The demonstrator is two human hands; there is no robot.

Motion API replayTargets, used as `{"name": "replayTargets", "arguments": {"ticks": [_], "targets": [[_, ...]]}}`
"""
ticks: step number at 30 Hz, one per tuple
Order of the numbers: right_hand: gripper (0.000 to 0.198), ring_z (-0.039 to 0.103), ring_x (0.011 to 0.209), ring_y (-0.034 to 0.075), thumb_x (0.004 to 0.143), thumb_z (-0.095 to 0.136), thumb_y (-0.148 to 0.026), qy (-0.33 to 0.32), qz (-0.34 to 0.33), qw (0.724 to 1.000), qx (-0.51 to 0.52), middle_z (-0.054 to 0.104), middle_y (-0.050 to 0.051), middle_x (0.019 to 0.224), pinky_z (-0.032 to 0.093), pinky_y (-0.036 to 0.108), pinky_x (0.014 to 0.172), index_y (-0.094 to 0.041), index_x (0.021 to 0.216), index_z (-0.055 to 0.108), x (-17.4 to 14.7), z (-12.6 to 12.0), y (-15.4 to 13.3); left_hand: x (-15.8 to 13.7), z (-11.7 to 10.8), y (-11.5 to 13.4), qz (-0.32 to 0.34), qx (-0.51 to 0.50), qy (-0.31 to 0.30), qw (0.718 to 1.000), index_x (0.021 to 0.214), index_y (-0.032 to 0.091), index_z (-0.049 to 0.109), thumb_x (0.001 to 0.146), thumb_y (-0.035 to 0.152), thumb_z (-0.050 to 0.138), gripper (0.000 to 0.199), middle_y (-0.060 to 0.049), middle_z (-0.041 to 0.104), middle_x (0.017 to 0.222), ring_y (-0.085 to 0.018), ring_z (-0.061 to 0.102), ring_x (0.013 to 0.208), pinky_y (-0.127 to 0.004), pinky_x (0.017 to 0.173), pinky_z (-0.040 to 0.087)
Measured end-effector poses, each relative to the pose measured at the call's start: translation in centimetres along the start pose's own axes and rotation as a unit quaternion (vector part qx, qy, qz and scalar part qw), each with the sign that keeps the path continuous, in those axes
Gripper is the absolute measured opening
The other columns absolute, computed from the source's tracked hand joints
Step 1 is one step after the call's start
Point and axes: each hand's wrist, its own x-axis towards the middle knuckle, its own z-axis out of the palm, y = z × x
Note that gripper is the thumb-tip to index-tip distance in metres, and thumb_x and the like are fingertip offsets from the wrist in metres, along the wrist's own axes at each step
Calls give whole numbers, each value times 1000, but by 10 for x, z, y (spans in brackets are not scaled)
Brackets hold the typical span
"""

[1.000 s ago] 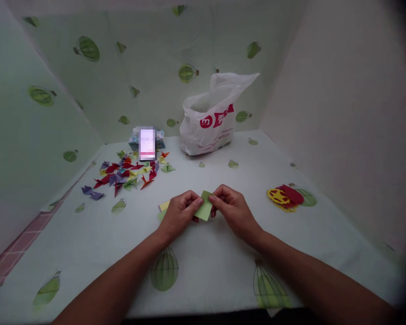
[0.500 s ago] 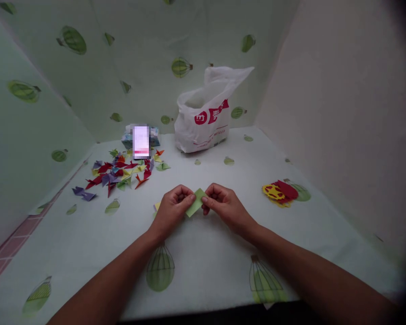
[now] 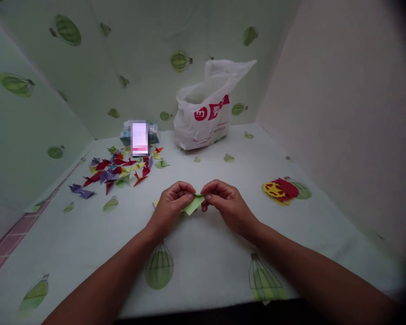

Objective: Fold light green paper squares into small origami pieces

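A small green sheet of origami paper (image 3: 193, 205) is held between both hands above the middle of the table. My left hand (image 3: 173, 204) pinches its left corner between thumb and fingers. On the other side, my right hand (image 3: 225, 201) pinches the right corner. The paper's upper edge looks bent over, and a pointed corner hangs toward me. Partly hidden behind my left hand lies a yellowish piece of paper (image 3: 155, 204) on the tablecloth.
Many-coloured folded paper pieces (image 3: 117, 170) lie heaped at the left. Behind them are a tissue box (image 3: 124, 136) and a blurred bright screen (image 3: 140, 137). A white plastic bag (image 3: 201, 122) stands at the back. Red and yellow paper cut-outs (image 3: 277, 190) lie on the right.
The green paper has gone from a flat diamond to having its top corner folded down or tipped away. Both hands keep their pinch; the camera view has shifted slightly.
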Motion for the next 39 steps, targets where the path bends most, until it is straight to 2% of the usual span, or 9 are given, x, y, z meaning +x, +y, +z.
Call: {"name": "replayTargets", "arguments": {"ticks": [10,14,17,26,34,39], "targets": [[7,64,67,13,81,65,-18,-19,-15,999,-37,68,0,73,51,31,71,-19,85,70,-1,-2,-3,0,1,0,-22,-44,3,999,86,18,62,79,24,67,10,2,62,70,-11,56,60,-23,60,42],[7,63,66,13,81,63,-16,-13,-7,1000,-24,67,-1,71,49,30,71,-19,83,69,-1,-3,-1,-2,1,0,13,12,22,1000,85,17,65,79,25,67,10,2,59,70,-10,51,60,-22,56,37],[7,62,64,12,79,62,-15,-7,5,1000,5,65,-1,68,47,29,70,-18,81,68,0,-3,0,-3,2,2,43,53,30,997,83,17,67,79,26,66,9,1,61,72,-10,50,63,-22,59,39],[7,60,60,13,76,59,-17,-2,40,999,28,64,-1,64,48,30,66,-18,78,66,0,-3,-1,-9,5,12,97,138,12,986,78,17,65,79,26,62,10,0,59,68,-11,49,60,-23,57,40],[7,58,60,13,73,58,-15,3,34,999,29,61,-2,63,46,28,64,-18,73,64,0,0,-3,-5,6,6,75,107,24,991,86,18,63,83,35,68,19,0,61,76,-11,53,64,-22,58,42],[7,57,61,12,73,57,-14,0,35,999,42,59,-2,63,46,28,64,-18,73,62,1,-1,-1,-3,7,5,65,85,28,994,85,17,64,79,34,73,20,0,63,77,-11,56,66,-22,60,45]]}}
